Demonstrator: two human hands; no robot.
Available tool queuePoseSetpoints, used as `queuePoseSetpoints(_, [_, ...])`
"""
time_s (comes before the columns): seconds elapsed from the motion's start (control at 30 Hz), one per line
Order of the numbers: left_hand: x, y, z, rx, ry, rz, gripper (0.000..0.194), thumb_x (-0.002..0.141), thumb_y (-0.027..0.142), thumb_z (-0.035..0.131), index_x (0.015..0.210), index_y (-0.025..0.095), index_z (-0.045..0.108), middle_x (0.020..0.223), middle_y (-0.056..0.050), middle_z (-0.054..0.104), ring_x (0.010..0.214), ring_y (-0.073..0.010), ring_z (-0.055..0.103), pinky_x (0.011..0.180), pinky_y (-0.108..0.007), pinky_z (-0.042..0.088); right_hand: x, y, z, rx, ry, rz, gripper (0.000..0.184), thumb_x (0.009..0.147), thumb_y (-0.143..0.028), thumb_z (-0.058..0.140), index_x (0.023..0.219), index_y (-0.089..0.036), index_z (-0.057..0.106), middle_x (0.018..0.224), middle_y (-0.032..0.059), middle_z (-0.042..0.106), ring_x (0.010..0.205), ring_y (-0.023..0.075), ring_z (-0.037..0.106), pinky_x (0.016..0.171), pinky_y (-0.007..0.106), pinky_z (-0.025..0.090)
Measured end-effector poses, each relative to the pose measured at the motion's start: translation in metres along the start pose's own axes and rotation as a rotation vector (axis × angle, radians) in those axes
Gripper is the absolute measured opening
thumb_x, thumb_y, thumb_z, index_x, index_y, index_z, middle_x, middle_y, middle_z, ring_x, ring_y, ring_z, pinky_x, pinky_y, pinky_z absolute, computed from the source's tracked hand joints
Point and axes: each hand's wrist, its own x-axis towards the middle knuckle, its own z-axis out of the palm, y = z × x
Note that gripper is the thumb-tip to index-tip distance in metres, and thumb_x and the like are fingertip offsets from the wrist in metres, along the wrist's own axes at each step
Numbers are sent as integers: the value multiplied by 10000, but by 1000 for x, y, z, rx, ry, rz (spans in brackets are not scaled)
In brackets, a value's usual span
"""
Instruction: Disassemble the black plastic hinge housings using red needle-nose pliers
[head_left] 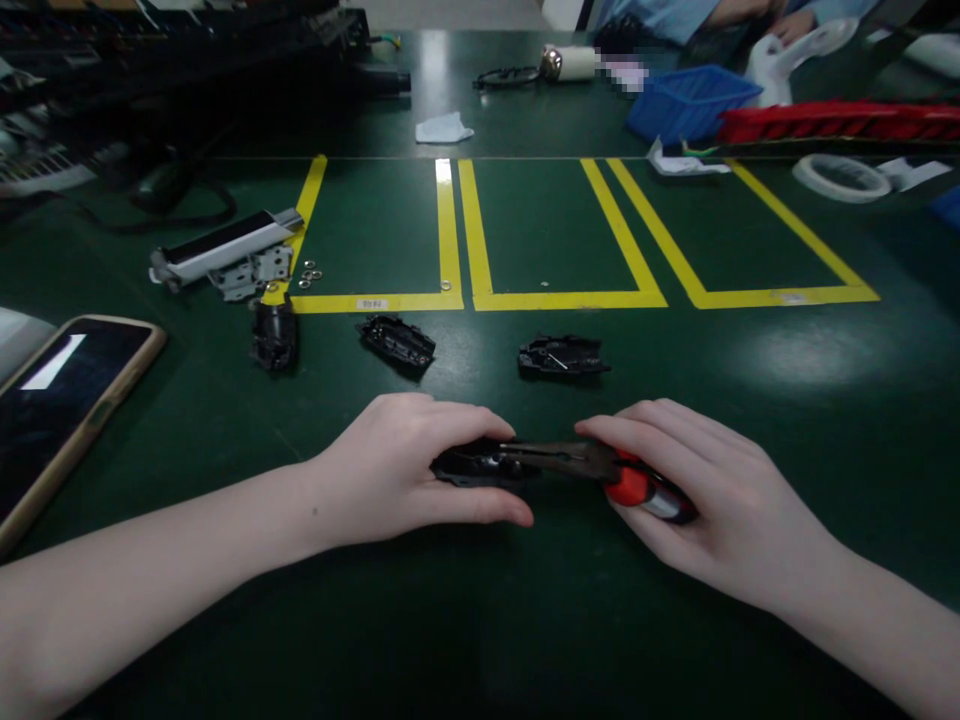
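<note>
My left hand [409, 470] is closed around a small black plastic part [476, 466] lying on the green table [525, 620], near the front middle. My right hand [705, 490] grips pliers with red handles [634, 486]. Their dark jaws [559, 458] reach left into the black part. Both hands rest low on the table surface.
Three more black plastic parts [274, 335] [397, 343] [562, 357] lie just beyond my hands. A phone [64, 400] sits at the left edge. Metal pieces and washers [240, 262] lie far left. Yellow tape lines [465, 300], a blue bin [690, 100] and another person's sleeve [675, 15] are at the back.
</note>
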Motion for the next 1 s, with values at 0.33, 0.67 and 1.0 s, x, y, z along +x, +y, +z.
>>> queuePoseSetpoints(0.33, [-1, 1, 0, -43, 7, 7, 373, 854, 435, 718, 1102, 163, 661, 939, 21, 707, 809, -117, 648, 684, -216, 471, 0, 2, 0, 5, 11, -4, 332, 874, -215, 522, 1198, -148, 546, 986, 93, 637, 861, 204, 640, 695, 322, 567])
queuePoseSetpoints(0.67, [0, 1, 0, -60, 14, -3, 385, 829, 404, 751, 1111, 159, 659, 980, 20, 711, 852, -116, 654, 720, -210, 488, 0, 0, 0, 10, 4, -1, 334, 866, -206, 523, 1194, -151, 546, 980, 91, 637, 841, 203, 641, 680, 323, 563])
queuePoseSetpoints(1.0, [0, 1, 0, -26, 10, -10, 388, 828, 418, 749, 1109, 168, 654, 997, 6, 718, 865, -138, 663, 717, -227, 484, 2, 1, 1, 15, 0, 7, 332, 866, -222, 526, 1193, -170, 546, 982, 88, 646, 844, 208, 647, 680, 326, 565])
